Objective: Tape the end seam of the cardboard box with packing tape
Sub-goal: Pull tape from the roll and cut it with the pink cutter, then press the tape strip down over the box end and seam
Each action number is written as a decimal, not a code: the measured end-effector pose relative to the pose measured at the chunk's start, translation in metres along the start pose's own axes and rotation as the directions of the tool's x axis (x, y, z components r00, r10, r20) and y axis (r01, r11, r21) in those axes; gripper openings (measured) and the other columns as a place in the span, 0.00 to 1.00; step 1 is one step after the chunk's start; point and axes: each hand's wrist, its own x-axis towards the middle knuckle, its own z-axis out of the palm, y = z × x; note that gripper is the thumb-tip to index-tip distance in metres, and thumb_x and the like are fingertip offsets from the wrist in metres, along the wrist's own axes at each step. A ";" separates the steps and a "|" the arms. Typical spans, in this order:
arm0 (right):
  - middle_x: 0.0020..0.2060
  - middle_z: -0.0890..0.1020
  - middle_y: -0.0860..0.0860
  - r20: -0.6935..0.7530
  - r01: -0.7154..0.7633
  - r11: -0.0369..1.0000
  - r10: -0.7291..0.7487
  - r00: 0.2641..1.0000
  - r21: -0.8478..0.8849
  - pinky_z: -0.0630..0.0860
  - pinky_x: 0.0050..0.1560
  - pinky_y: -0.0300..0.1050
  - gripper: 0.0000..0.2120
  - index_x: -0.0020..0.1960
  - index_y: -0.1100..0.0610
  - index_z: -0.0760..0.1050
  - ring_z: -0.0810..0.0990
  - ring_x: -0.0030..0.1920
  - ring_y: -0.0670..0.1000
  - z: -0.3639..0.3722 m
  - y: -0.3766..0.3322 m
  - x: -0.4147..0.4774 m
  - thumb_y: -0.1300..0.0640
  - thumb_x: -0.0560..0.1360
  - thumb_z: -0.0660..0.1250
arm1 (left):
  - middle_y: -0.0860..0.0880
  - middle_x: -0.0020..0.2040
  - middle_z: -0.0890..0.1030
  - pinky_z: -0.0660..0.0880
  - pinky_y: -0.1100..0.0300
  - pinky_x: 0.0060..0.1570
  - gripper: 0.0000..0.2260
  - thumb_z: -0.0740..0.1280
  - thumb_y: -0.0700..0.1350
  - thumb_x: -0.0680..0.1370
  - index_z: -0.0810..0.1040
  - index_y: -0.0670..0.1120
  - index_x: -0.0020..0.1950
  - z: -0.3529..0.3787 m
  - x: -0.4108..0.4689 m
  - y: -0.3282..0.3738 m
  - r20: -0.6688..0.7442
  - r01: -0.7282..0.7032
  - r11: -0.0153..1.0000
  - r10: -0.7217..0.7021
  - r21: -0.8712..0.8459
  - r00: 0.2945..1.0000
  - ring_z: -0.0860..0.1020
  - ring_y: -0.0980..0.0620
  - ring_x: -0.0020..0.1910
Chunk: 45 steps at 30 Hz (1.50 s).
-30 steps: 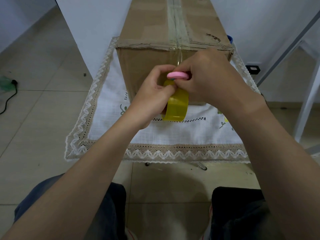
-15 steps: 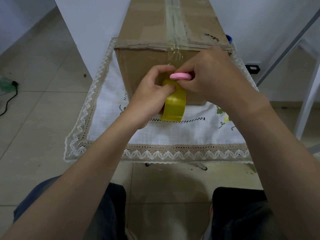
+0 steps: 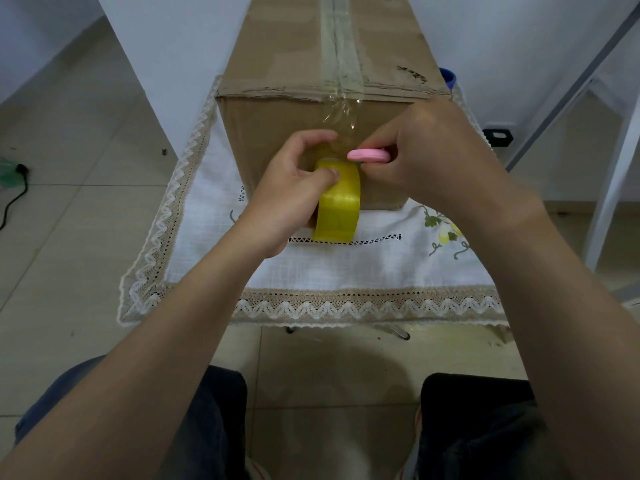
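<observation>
A long brown cardboard box (image 3: 277, 133) lies on a small table, its near end face toward me. Clear tape (image 3: 341, 112) runs along the top seam, over the edge and down the end face. My left hand (image 3: 294, 192) grips a yellow roll of packing tape (image 3: 337, 209) against the lower end face, thumb on top of the roll. My right hand (image 3: 426, 154) holds a pink-handled cutting tool (image 3: 367, 155) at the tape just above the roll. Its blade is hidden.
A white embroidered tablecloth (image 3: 346, 268) with a lace border covers the table. A white metal frame (image 3: 613, 161) stands to the right. A black cable (image 3: 14, 195) lies on the tiled floor at left. My knees are below the table's front edge.
Both hands slid slightly downward on the end face, exposing more of the clear tape strip below the top edge. The pink tool stays at the tape above the roll.
</observation>
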 end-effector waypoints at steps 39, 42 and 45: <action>0.28 0.59 0.48 0.572 -0.690 0.264 0.405 0.713 0.674 0.48 0.28 0.41 0.19 0.32 0.50 0.73 0.52 0.30 0.50 0.042 0.005 -0.037 0.44 0.75 0.75 | 0.48 0.43 0.80 0.81 0.51 0.34 0.19 0.67 0.40 0.82 0.71 0.61 0.67 0.020 -0.006 0.003 -0.058 0.076 0.997 -0.076 -0.001 0.995 0.79 0.45 0.40; 0.28 0.65 0.46 0.547 -0.673 0.178 0.453 0.704 0.718 0.54 0.24 0.38 0.08 0.42 0.53 0.84 0.58 0.27 0.46 0.039 0.002 -0.037 0.49 0.75 0.76 | 0.47 0.48 0.81 0.83 0.49 0.31 0.15 0.66 0.43 0.84 0.71 0.59 0.67 0.022 -0.009 0.008 -0.046 0.068 0.998 -0.067 0.009 0.997 0.82 0.44 0.38; 0.26 0.70 0.47 0.544 -0.667 0.129 0.475 0.691 0.734 0.61 0.22 0.35 0.08 0.41 0.54 0.80 0.65 0.24 0.46 0.031 0.002 -0.037 0.53 0.76 0.74 | 0.44 0.43 0.84 0.84 0.50 0.30 0.11 0.63 0.47 0.86 0.72 0.58 0.67 0.023 -0.012 0.013 -0.068 0.101 0.994 -0.103 -0.041 0.992 0.86 0.44 0.33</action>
